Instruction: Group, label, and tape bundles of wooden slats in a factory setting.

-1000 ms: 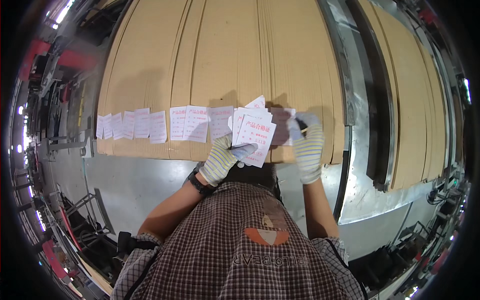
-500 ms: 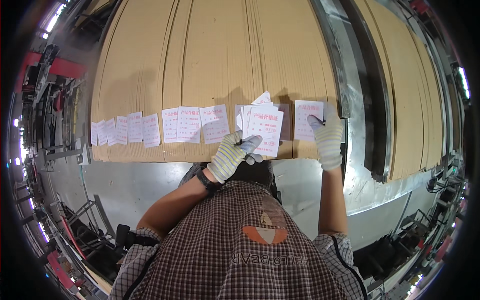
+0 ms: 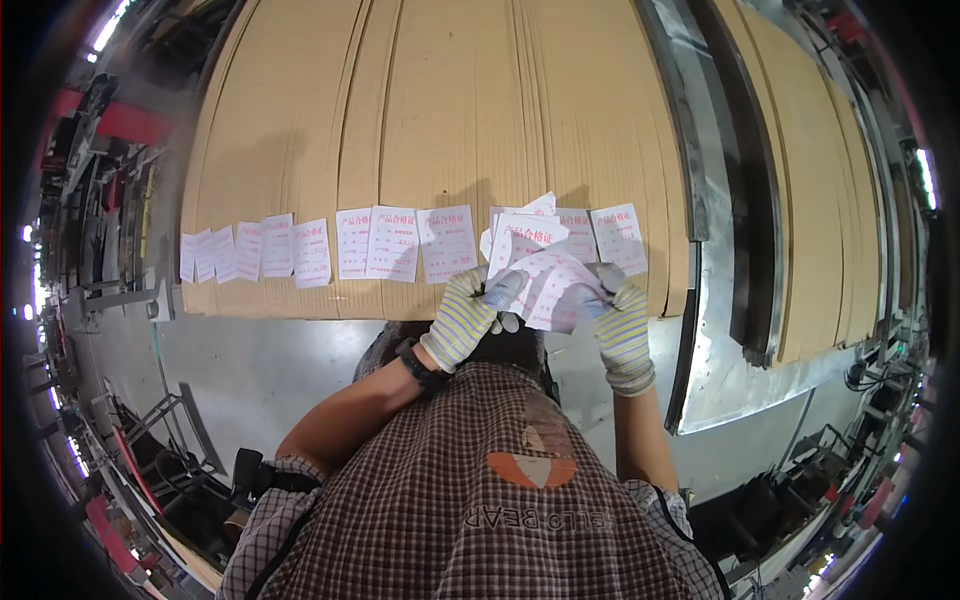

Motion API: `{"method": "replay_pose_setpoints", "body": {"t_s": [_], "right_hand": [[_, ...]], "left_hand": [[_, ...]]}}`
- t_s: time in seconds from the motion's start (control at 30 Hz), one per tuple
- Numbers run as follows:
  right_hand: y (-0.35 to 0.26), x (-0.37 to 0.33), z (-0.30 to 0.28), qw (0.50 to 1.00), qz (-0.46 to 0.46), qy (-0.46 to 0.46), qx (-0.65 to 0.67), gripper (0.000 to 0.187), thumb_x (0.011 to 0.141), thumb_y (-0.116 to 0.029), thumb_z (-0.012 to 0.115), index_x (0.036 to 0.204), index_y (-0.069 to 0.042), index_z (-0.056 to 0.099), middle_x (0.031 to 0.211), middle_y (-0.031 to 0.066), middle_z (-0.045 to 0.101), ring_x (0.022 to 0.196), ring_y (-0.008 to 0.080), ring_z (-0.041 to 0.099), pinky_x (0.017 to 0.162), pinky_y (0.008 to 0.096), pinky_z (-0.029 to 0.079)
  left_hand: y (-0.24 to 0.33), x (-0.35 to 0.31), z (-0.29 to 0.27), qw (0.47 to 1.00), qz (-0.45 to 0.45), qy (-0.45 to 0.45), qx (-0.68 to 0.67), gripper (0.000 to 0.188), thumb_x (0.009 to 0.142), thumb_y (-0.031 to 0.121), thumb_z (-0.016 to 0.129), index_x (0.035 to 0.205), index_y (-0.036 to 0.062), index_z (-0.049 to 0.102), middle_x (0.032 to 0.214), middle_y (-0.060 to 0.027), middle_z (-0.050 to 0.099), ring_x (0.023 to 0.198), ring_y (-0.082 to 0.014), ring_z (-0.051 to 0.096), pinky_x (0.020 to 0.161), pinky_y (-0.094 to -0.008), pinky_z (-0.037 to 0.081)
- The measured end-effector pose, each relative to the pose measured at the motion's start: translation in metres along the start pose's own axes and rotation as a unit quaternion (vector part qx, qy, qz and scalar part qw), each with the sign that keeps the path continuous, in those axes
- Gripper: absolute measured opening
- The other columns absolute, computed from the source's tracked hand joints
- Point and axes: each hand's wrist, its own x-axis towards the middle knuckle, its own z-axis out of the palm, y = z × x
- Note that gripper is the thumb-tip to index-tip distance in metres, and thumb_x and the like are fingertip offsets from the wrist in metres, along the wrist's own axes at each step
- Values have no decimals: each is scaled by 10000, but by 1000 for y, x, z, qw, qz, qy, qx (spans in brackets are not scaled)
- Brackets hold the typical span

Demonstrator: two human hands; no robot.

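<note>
My left hand, in a striped work glove, grips a fanned stack of white paper slips with red print, its thumb on top. The gloved right hand pinches the right side of a curled paper slip at the front of that stack. This slip bends away from the others and is slightly blurred. Just beyond the right hand, a single slip lies flat on the cardboard. More slips lie in a row to the left, some overlapping.
The stacked cardboard sheets end at a front edge close to my body. A dark metal rail runs along their right side, and beyond it stands another cardboard stack. A grey metal surface shows below the front edge.
My right hand has left the slip at the far right and moved left to the held stack. It now grasps a slip there, which has curled. The left hand keeps its grip.
</note>
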Motion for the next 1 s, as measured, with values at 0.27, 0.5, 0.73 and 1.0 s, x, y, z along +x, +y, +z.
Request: {"method": "replay_pose_setpoints", "body": {"t_s": [0.27,0.5,0.73,1.0], "right_hand": [[-25,66,-72,996,43,-80,-19,302,896,7,652,1198,22,643,1116,80,697,974,119,649,835,262,524],[2,100,-74,889,-88,51,-447,669,717,-43,814,1330,-7,549,1284,203,599,1224,350,541,1056,418,433],[-35,-101,84,927,-181,37,-327,257,877,29,594,1131,1,623,1032,177,654,924,325,627,857,400,498],[58,-411,297,750,389,-361,-396,506,869,-381,586,1280,-86,594,1194,147,644,1046,324,629,917,461,493]], "left_hand": [[4,-18,-22,1000,13,16,-19,241,973,282,656,960,42,679,771,-9,678,542,-38,582,436,-180,402],[12,-50,-88,997,52,22,-57,370,1016,422,551,950,71,647,816,-1,680,631,-71,589,563,-238,459],[61,-76,-343,908,254,309,-121,508,998,407,573,1397,98,506,1393,-29,517,1144,-155,580,906,-370,554],[77,-113,-753,840,156,519,-2,307,965,349,616,1006,51,674,837,-66,710,667,-203,697,528,-340,559]]}}
